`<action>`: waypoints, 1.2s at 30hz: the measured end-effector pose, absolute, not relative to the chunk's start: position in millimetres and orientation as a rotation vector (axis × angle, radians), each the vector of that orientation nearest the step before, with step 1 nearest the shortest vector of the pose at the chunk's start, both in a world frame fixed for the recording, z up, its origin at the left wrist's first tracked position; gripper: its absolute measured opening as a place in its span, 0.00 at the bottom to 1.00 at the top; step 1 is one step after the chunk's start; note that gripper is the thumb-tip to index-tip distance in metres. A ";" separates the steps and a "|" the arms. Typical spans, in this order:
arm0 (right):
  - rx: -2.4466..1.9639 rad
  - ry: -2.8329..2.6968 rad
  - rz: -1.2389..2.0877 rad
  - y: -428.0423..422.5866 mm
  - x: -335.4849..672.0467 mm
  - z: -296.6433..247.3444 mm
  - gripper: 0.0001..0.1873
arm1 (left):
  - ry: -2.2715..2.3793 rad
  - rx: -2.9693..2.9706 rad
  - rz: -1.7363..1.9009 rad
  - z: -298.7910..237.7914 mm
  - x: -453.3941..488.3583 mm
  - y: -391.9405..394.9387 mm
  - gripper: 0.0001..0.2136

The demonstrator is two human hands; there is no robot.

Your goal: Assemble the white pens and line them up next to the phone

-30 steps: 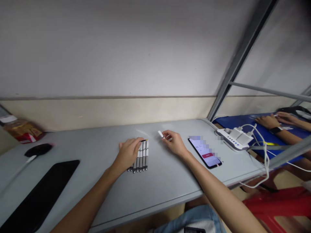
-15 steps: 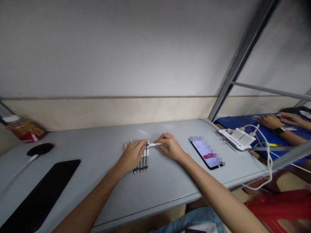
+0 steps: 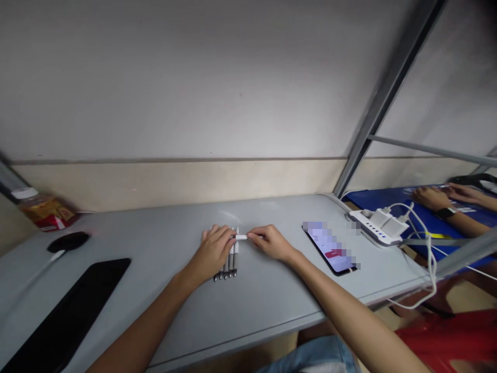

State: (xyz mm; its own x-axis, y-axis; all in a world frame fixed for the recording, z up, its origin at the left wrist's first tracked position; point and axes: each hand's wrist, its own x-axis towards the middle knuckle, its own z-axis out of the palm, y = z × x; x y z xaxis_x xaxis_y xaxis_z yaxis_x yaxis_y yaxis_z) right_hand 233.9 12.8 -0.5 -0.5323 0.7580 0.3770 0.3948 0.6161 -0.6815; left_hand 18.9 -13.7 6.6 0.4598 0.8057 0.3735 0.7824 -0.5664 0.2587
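Note:
A row of several grey-and-white pens [image 3: 229, 261] lies side by side on the grey table [image 3: 252, 295]. My left hand [image 3: 213, 252] rests over the pens' upper ends, its fingers curled round one pen's tip. My right hand [image 3: 272, 242] pinches a small white pen cap [image 3: 241, 237] and holds it against that tip, so the two hands meet over the row.
A lit phone [image 3: 330, 247] lies right of my hands. A white power strip [image 3: 375, 226] with chargers and cables sits at the table's right end. A black keyboard [image 3: 62, 316], a black mouse [image 3: 68, 241] and a snack packet [image 3: 46, 212] are on the left. Another person's hands [image 3: 438, 197] rest on a blue surface at far right.
My right hand brought the white cap leftward from beside the row to the pen tip held by my left hand. The two hands now touch over the pens.

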 end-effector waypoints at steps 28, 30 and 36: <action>-0.930 -1.987 0.754 18.9 243.2 -0.4 0.14 | 1.328 1.855 1.191 2.0 3.8 4.1 0.15; -0.903 -1.960 0.762 18.9 242.5 -0.7 0.13 | 1.355 1.777 1.171 1.9 5.1 3.6 0.15; -0.866 -1.928 0.783 17.3 240.9 0.9 0.12 | 1.390 1.901 1.056 4.0 0.6 3.0 0.14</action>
State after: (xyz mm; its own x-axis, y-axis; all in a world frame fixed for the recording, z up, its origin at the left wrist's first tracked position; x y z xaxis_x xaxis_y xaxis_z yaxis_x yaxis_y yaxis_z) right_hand 240.9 17.3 0.9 -0.3908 0.8054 0.4456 0.2668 0.5624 -0.7826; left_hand 0.6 3.0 4.0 0.1552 0.9503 0.2698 0.5152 -0.3109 0.7987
